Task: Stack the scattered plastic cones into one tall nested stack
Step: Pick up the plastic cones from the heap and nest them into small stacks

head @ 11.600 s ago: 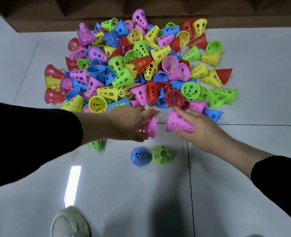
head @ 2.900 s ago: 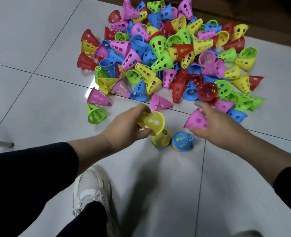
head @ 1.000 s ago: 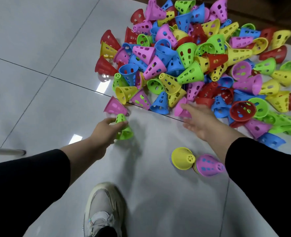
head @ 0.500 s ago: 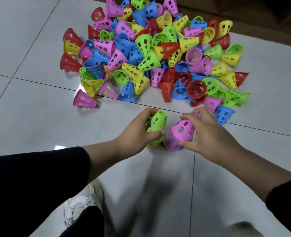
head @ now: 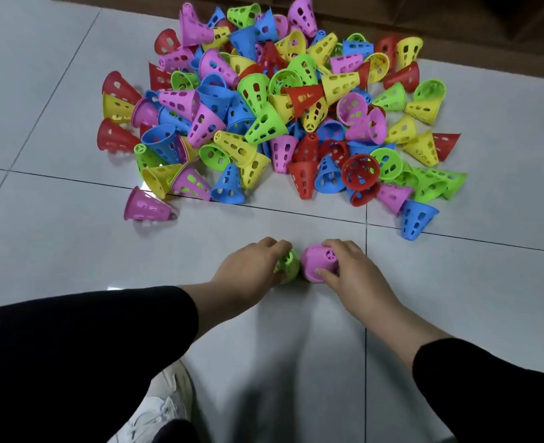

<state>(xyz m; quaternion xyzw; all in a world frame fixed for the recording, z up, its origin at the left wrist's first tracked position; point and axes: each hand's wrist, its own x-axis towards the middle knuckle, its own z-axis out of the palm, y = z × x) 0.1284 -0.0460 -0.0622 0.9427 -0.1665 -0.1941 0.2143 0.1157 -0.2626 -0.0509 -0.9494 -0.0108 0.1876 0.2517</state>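
Observation:
Two short cone stacks stand side by side on the white tiled floor in front of me. My left hand [head: 248,270] grips the green cone [head: 288,266] on top of the left stack. My right hand [head: 347,270] grips the pink cone [head: 318,262] on top of the right stack. The cones under them are hidden by my fingers. Beyond my hands lies a big pile of scattered perforated cones [head: 280,116] in red, yellow, green, blue and pink. A single pink cone [head: 144,206] lies apart at the pile's near left, a blue cone [head: 416,217] at its near right.
A dark wooden base [head: 456,24] runs behind the pile. My white shoe [head: 158,410] is at the bottom, near my left sleeve. Bare floor tiles [head: 56,251] spread left and right of my hands.
Both hands have lowered their cones, the green one on the left and the pink one on the right, down onto the two stacks on the floor. The camera view shifted slightly.

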